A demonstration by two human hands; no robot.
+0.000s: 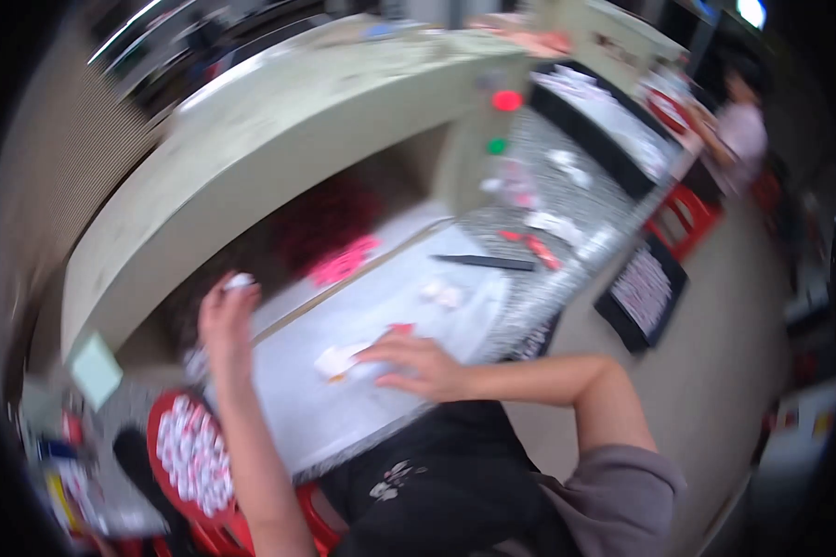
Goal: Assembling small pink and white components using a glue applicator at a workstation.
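My left hand (pixel 228 320) is raised at the left edge of the white work sheet (pixel 316 422), by the opening of a pale machine. Its fingertips close on a small white rounded piece (pixel 240 280), too blurred to name further. Low over the middle of the sheet is my right hand (pixel 420 364), thumb and forefinger around another small white piece (pixel 370 370). Touching or just beside those fingers lies a loose white piece (pixel 338 358) with an orange-brown spot on its edge. Farther back on the sheet sit pale pinkish pieces (pixel 443 294).
The pale machine housing (pixel 306 130) arches over pink pieces (pixel 344 261). A dark flat tool (pixel 483 263) lies at the sheet's far right. Left stands a red tray (pixel 172 497) of small white-pink pieces. A black bin (pixel 613 121) is behind; another person (pixel 741 130) works at far right.
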